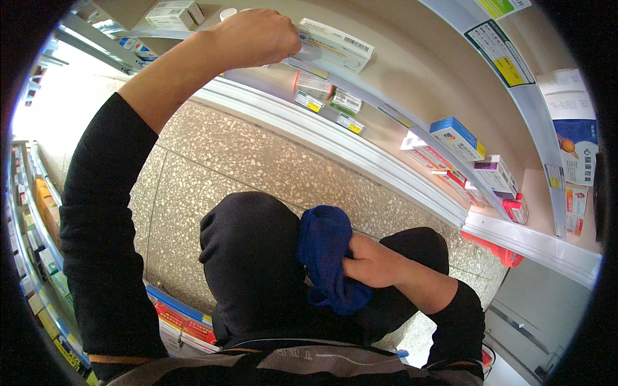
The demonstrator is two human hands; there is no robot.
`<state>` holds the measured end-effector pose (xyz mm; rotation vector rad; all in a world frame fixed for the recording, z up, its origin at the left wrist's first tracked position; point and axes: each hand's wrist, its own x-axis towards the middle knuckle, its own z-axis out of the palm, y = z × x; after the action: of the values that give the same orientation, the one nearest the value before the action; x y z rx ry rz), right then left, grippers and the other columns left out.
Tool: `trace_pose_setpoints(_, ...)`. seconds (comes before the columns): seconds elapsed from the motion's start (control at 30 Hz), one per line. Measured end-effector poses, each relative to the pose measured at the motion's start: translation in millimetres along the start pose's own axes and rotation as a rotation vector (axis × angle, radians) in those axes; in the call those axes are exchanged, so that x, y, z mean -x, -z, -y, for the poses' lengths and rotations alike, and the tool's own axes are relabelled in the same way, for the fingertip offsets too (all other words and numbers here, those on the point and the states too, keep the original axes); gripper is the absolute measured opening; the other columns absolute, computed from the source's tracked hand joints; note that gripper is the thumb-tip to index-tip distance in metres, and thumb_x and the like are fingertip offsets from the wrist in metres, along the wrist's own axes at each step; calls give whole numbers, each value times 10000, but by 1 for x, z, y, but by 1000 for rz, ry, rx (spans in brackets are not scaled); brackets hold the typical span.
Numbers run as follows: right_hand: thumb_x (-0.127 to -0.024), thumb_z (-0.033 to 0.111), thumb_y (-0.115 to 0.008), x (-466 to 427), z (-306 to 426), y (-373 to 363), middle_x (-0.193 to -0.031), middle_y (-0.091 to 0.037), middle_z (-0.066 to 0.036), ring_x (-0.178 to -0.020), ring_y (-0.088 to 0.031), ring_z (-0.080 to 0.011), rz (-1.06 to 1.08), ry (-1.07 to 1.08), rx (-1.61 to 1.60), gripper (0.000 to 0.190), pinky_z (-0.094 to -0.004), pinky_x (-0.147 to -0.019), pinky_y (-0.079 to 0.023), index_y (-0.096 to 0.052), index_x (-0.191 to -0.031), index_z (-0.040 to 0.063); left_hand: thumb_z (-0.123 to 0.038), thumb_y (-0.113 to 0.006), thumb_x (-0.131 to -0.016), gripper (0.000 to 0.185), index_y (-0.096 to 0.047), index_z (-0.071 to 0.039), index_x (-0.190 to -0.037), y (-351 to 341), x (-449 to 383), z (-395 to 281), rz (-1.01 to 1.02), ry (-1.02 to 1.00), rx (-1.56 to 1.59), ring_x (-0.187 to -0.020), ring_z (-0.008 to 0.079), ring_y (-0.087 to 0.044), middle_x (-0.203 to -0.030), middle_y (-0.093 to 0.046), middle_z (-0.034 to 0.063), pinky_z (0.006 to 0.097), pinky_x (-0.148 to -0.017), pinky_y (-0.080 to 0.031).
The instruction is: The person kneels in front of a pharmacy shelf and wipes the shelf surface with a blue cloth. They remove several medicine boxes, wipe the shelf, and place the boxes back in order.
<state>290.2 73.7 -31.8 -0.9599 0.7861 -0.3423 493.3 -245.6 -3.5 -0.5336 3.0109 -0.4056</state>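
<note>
My left hand reaches over the shelf, its fingers curled at the left end of a white medicine box with an orange stripe. That box stands at the shelf's front edge. The fingertips are hidden, so whether they grip the box cannot be made out. Beside my left wrist shows a white round cap, and a pale medicine box lies farther left. My right hand is shut on a crumpled dark blue cloth, held between my bent knees.
Below, a lower shelf carries small boxes behind price tags. To the right are a blue-and-white box and a purple-and-white box. A red plastic item lies near the cabinet base. Stocked shelving curves along the left.
</note>
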Motion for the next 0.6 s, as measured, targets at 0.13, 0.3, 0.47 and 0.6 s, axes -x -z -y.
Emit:
trace_pose_setpoints(0.13, -881, 55, -497, -1, -2, 0, -1184, -651, -82, -1115, -588, -172, 18, -2, -33, 418, -344, -989, -467, -566, -1290, 8, -123, -672, -818, 63, -706, -70, -817, -4, -2, -4, -55, -35, -52, -888, 301, -715, -895, -716, 108, 422, -786, -588)
trace_pose_setpoints(0.3, -879, 57, -500, -3, -1, 0, -1177, -655, -95, -1115, -593, -177, 13, -38, -24, 426, -348, -990, -468, -565, -1298, 16, -77, -678, -815, 83, -746, -73, -862, -3, -12, -19, -95, -52, -76, -927, 282, -723, -919, -735, 89, 395, -813, -602)
trace_pose_setpoints(0.47, -877, 55, -501, -2, 0, -1, -1184, -662, -101, -1117, -601, -182, -9, -53, 0, 426, -350, -992, -469, -567, -1296, 14, -85, -663, -841, 183, -741, -90, -1006, 19, -18, -38, -52, -1, -35, -1028, 268, -697, -1083, -704, 90, 386, -854, -600)
trace_pose_setpoints(0.6, -881, 59, -501, -2, 0, -1, -1184, -668, -111, -1119, -602, -180, 9, -56, -15, 418, -344, -996, -467, -572, -1291, 15, -128, -661, -890, 283, -685, -79, -1167, 35, -18, -13, -343, 5, 311, -1155, 328, -616, -1179, -665, 136, 417, -995, -506)
